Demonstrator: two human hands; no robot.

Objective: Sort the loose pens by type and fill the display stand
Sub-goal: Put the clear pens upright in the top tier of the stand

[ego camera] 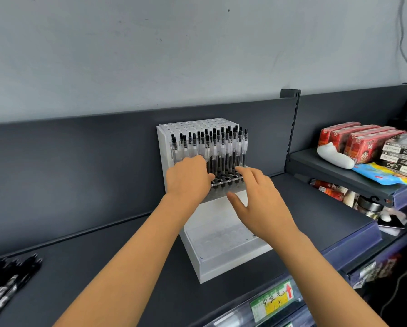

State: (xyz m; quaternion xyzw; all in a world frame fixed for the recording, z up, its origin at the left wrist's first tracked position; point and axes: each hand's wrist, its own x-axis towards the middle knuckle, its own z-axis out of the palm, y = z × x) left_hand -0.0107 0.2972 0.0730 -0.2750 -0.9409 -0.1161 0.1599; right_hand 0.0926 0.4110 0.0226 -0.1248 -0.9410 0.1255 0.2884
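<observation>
A white stepped display stand (223, 260) sits on the dark shelf against the back panel. Its middle tier holds several clear-barrelled pens (221, 147) with black caps, standing upright in holes. The top tier and the lowest tier show empty holes. My left hand (188, 178) reaches into the left part of the pen row, fingers curled among the barrels; what they hold is hidden. My right hand (256, 197) hovers with relaxed, spread fingers just in front of the row's right end, holding nothing. A pile of loose black pens (6, 282) lies at the shelf's far left.
The dark shelf (103, 267) has a price label (273, 300) on its front edge. To the right, a higher shelf carries red boxes (353, 140), dark boxes, a white object and a blue packet. Lower shelves at the right hold small goods.
</observation>
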